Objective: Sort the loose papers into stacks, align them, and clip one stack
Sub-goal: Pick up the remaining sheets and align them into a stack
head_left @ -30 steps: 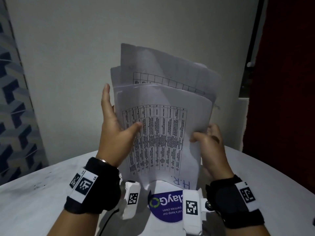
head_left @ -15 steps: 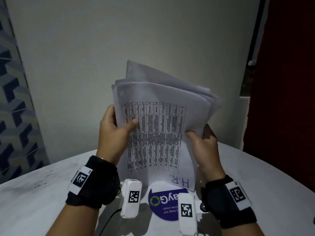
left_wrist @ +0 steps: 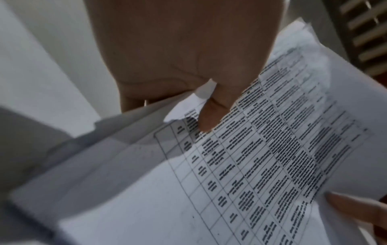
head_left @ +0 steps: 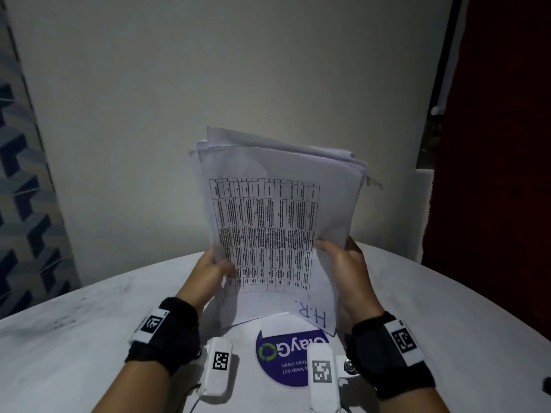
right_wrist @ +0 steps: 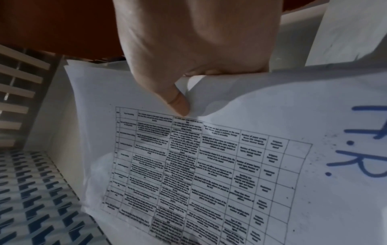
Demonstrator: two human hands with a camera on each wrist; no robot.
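A stack of white papers [head_left: 277,210] stands upright on its lower edge on the white table [head_left: 89,323]. Its front sheet carries a printed table and a blue handwritten "H.R." [head_left: 313,315]. My left hand [head_left: 208,272] grips the stack's left side, thumb on the front sheet [left_wrist: 251,165]. My right hand [head_left: 343,263] grips the right side, thumb pressing the front sheet [right_wrist: 209,157]. The sheets' top edges are staggered and uneven. No clip shows in any view.
A sheet with a round blue and green logo [head_left: 286,356] lies flat on the table under my wrists. Close behind the table stand a plain wall [head_left: 238,70], a patterned panel [head_left: 21,204] at left and a dark red surface [head_left: 501,144] at right.
The stack has come down from mid-air until its lower edge rests on the table. Both hands have slid lower along its sides, and the fanned top edges have drawn closer together.
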